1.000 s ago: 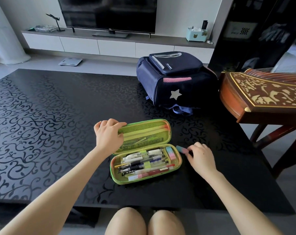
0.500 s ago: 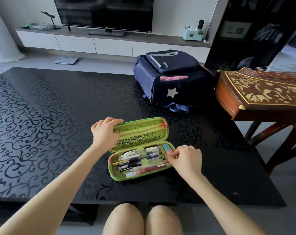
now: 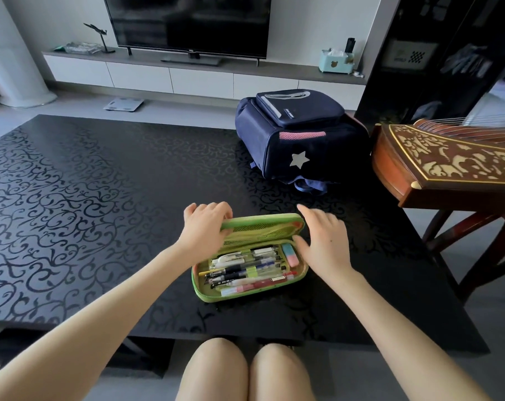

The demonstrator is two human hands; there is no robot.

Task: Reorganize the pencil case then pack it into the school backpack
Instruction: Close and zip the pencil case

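A green pencil case lies open on the black patterned table. Its tray holds several pens and a pink-and-blue eraser at the right end. The mesh-lined lid stands half raised. My left hand grips the lid's left top edge. My right hand hovers with spread fingers at the lid's right end, holding nothing. A navy school backpack with a silver star lies zipped shut behind the case.
A carved wooden zither on a stand sits close to the right of the table, next to the backpack. A TV and low cabinet stand beyond the table. My knees are under the near table edge.
My right hand carried the eraser from the table into the case's right end, let go, and rose to the lid. My left hand has tilted the lid forward over the tray.
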